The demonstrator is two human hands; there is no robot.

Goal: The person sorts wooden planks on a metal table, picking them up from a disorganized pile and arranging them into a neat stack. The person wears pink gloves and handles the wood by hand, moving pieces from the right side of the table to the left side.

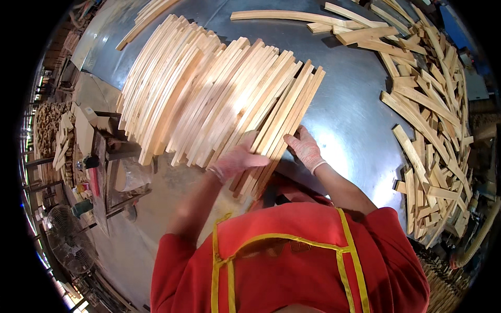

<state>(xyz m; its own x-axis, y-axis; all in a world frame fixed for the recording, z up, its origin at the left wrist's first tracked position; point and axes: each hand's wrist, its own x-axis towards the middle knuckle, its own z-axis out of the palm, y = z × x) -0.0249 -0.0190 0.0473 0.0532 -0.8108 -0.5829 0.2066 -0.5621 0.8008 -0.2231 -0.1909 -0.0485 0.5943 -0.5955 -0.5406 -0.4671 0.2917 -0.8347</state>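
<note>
A small group of light wooden slats [292, 112] lies side by side, slightly fanned, with their near ends sticking out past the metal table's edge. My left hand [241, 160], in a pale knitted glove, closes around their left side with its thumb across the top. On the opposite side, my right hand [305, 148], gloved too, presses its thumb to the outermost slat; its other fingers are partly hidden. Just left of the group stretches a long row of upright-edged slats [229, 99], packed closely together.
On the metal table [347, 112], a loose heap of wooden pieces [430, 120] covers the right side. More slats [146, 21] lie at the far left. A wooden stand [112, 167] and a round fan [68, 237] are on the floor side to my left.
</note>
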